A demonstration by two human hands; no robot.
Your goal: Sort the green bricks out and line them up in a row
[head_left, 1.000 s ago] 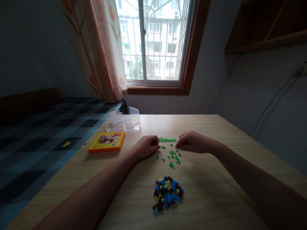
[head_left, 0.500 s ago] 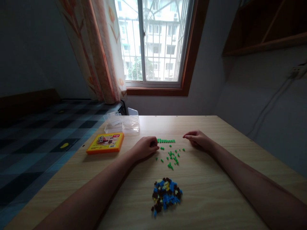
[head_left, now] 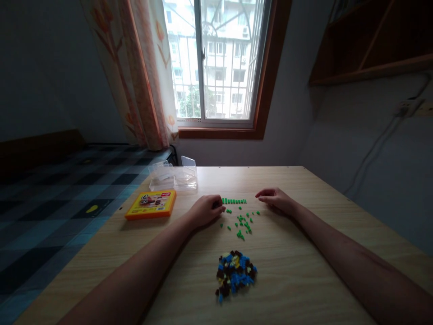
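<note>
Items on and around one table [head_left: 189,280], listed left to right.

1. Bed cover [head_left: 50,198], checked in dark and pale squares: one, beside the table's left edge.
2. Curtain [head_left: 142,76], patterned in orange: one, hanging at the left of the window.
3. Flat orange box [head_left: 151,204] with a printed lid: one, lying closed near the table's left edge.
4. Clear plastic containers [head_left: 174,177]: two as far as can be told, close together just behind the orange box.
5. Left hand [head_left: 204,210]: one, resting on the table, fingers curled in against the thumb. Its fingertips are at the left end of the green row; whether a brick is pinched inside cannot be told.
6. Window [head_left: 216,58], barred: one, on the far wall.
7. Green row [head_left: 234,201]: one straight line of small green bricks joined end to end, lying between the two hands. The bricks are too small to count.
8. Mixed pile [head_left: 236,274]: one heap of bricks in three colours (blue, dark brown, pale yellow), nearest the person and well apart from the green ones.
9. Loose green bricks [head_left: 241,221]: more than a dozen, scattered just in front of the row.
10. Right hand [head_left: 275,198]: one, lying on the table to the right of the row, fingers stretched loosely leftward, nothing seen in them, not touching the row.
11. Wooden shelf [head_left: 368,40]: one, high on the right wall.
12. Wall socket [head_left: 406,108]: one, with one cable hanging from it.
</note>
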